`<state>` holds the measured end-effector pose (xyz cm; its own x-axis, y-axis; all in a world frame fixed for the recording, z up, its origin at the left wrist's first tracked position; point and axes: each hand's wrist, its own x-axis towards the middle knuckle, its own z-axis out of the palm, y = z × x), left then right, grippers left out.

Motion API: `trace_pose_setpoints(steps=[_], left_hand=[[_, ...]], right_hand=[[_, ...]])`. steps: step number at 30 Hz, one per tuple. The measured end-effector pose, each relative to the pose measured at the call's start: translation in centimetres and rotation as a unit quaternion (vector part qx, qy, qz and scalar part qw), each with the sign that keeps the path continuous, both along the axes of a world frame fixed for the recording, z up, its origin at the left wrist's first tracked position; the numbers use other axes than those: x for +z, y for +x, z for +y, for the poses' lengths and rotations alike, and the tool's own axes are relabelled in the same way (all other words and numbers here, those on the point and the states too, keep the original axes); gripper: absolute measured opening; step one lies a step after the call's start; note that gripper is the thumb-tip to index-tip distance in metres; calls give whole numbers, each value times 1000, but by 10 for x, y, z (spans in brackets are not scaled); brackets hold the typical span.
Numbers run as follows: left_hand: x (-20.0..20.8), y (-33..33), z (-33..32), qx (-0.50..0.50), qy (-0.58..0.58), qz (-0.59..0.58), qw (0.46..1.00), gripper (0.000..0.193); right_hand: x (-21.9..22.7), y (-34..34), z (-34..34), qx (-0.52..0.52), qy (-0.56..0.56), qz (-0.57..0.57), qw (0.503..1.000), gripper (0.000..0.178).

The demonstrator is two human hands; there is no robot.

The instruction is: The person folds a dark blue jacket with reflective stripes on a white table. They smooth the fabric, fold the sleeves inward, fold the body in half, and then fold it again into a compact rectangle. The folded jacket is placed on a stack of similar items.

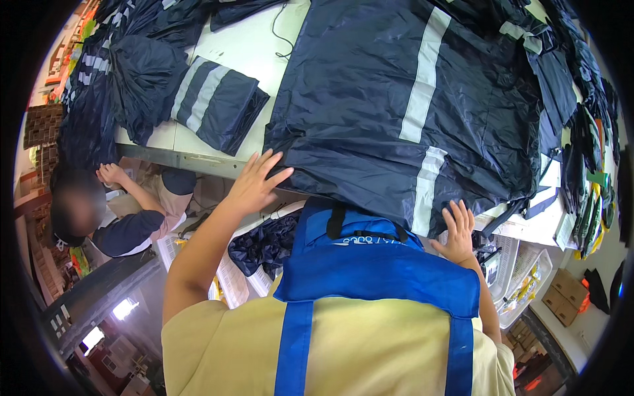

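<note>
White worktable (244, 46) fills the upper half of the frame, its grey metal edge running from the left toward the centre. Spread across it, from centre to upper right, lies a large dark navy garment (370, 99) of shiny fabric with pale reflective stripes; its near hem hangs slightly over the table edge.

Left hand (254, 181): at centre frame, fingers spread and flat, palm pressed on the garment's lower left corner at the table edge, grasping nothing.

Right hand (457, 231): lower right of centre, fingers likewise extended and loose, resting against the garment's overhanging hem just beside a reflective stripe (whether the thumb pinches any cloth cannot be told).

Folded navy garment (214, 99) with the same stripes: upper left on the table, well apart from both hands. More dark garments (132, 72) are heaped beyond it.

Blue strap harness (370, 264) over a yellow shirt occupies the lower centre. White wire baskets (528, 270) sit under the table at lower right. A second person (125, 211) crouches at the left, one hand raised to the table's underside.
</note>
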<state>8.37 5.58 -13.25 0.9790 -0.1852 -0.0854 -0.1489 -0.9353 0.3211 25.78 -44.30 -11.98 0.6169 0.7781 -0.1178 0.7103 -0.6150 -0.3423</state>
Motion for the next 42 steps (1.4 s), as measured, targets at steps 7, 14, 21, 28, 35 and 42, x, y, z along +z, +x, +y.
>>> trace_pose_setpoints(steps=[7,14,21,28,35,42], left_hand=[[-12,-16,20,36,-73,-37,996,29],[49,37,53,230,-396,186,869,13],[11,129,51,435,-703,191,529,41],[-41,91,23,424,-557,106,707,26],[14,126,-35,339,45,-137,930,41],[-16,175,-73,80,97,-17,992,53]], right_hand=[[-5,16,1,10,22,-38,999,52],[53,75,-33,-289,-74,292,909,42],[20,189,44,-229,-53,-9,972,33],[-35,191,48,-297,-122,-43,946,41],[-7,176,35,-312,-79,-126,938,34],[-21,124,-74,-327,11,-269,906,21]])
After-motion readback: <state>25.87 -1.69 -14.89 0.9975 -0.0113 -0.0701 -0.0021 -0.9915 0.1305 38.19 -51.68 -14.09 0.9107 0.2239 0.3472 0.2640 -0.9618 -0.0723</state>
